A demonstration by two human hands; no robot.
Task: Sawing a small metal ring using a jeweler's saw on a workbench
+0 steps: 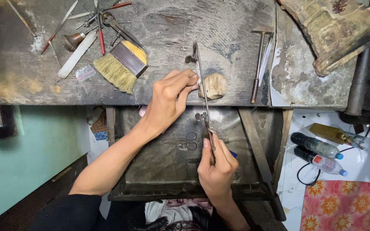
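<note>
My left hand presses a small pale piece against a worn wooden bench peg at the front edge of the dark workbench. My right hand is closed around the handle of a thin jeweller's saw. The saw frame runs from that hand up past the peg, with its far end over the benchtop. Both forearms come in from below, in dark sleeves.
A flat brush, files and hand tools lie at the bench's left. A small hammer rests right of the peg. Scissors lie in the metal catch tray below. Two plastic bottles lie on the floor at right.
</note>
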